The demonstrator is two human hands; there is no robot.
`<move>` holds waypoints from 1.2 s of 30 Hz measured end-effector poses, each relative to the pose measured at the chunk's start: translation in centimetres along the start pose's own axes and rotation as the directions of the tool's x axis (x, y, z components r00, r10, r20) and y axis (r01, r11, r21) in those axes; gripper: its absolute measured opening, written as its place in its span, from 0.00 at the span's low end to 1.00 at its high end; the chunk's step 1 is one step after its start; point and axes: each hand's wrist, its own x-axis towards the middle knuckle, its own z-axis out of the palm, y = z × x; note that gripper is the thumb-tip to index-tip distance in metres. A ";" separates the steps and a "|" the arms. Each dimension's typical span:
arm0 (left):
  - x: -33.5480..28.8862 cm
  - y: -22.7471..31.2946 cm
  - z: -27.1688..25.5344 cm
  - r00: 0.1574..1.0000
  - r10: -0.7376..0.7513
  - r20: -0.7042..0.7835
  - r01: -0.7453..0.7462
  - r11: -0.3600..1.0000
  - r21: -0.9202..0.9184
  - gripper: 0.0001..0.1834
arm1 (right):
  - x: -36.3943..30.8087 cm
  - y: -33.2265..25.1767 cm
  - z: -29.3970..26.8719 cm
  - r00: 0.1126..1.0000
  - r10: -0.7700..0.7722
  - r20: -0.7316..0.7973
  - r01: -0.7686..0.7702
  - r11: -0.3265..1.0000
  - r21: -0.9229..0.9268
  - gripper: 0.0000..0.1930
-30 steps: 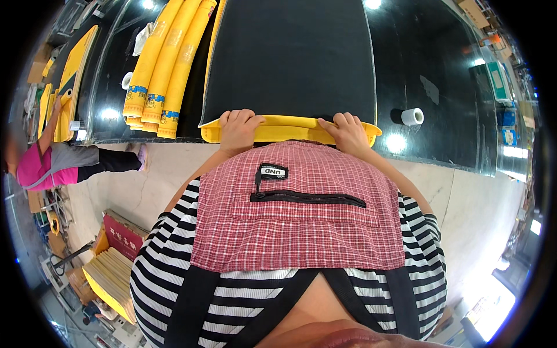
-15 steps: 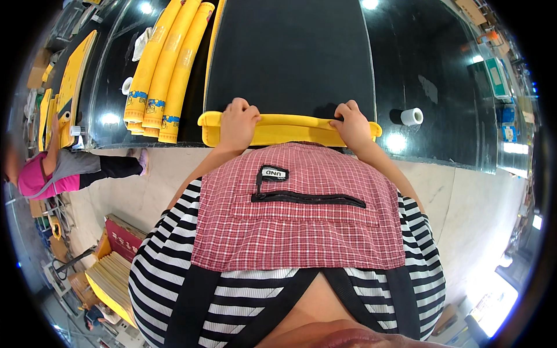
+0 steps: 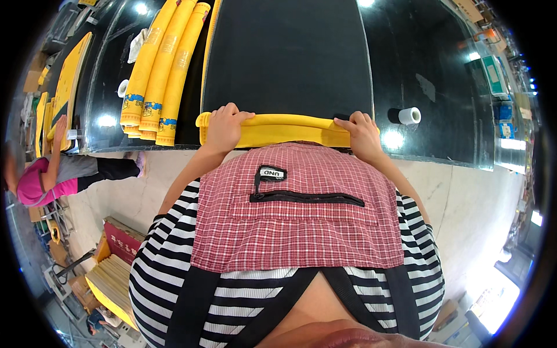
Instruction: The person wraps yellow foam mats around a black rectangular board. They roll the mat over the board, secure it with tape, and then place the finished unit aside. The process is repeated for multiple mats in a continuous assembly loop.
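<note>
A large mat, black side up (image 3: 284, 61), lies on the dark table in front of me. Its near end is curled over into a yellow roll (image 3: 293, 138) running along the table's front edge. My left hand (image 3: 224, 129) grips this roll close to its left end, thumb along the top and fingers bent over the far side. Toward the right end, my right hand (image 3: 364, 137) holds the roll the same way, its thumb pointing inward. To the left, several yellow rolled mats (image 3: 152, 81) are stacked side by side, with blue print near their close ends.
A white tape roll (image 3: 411, 116) stands on the table to the right; another white roll (image 3: 122, 88) sits beyond the rolled mats. At far left, a person in pink (image 3: 43, 182) reaches toward yellow sheets (image 3: 65, 93). A yellow box (image 3: 113, 284) stands on the floor, lower left.
My hands have slid apart along the roll, the left one outward to the left and the right one outward to the right. The person at far left has shifted an arm slightly.
</note>
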 end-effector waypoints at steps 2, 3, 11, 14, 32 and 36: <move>0.7 -0.8 0.2 1.000 0.017 0.022 -0.015 0.998 -0.059 0.15 | 0.6 0.2 -0.1 0.996 0.044 0.071 -0.049 0.997 0.065 0.20; 0.9 -0.7 -0.2 0.999 0.026 0.036 -0.023 0.996 -0.086 0.14 | 1.0 0.6 0.3 0.995 0.056 0.078 -0.064 0.993 0.100 0.19; 1.4 -0.4 -2.1 0.967 -0.249 -0.046 0.249 0.969 -0.005 0.17 | 2.9 2.5 0.4 0.937 0.335 0.097 -0.348 0.880 0.323 0.05; 1.2 -1.6 -2.1 0.962 -0.273 -0.023 0.274 0.961 0.037 0.25 | 2.6 2.2 -0.4 0.955 0.276 0.109 -0.295 0.922 0.249 0.03; 0.3 -3.7 -1.6 0.978 0.067 -0.197 -0.058 0.997 0.049 0.11 | -0.1 2.1 -0.2 0.969 -0.164 -0.187 0.148 0.984 -0.095 0.07; -1.1 -3.1 -1.1 0.978 0.098 -0.182 -0.084 0.993 0.085 0.10 | 0.5 2.7 0.8 0.977 -0.143 -0.159 0.133 0.988 -0.073 0.06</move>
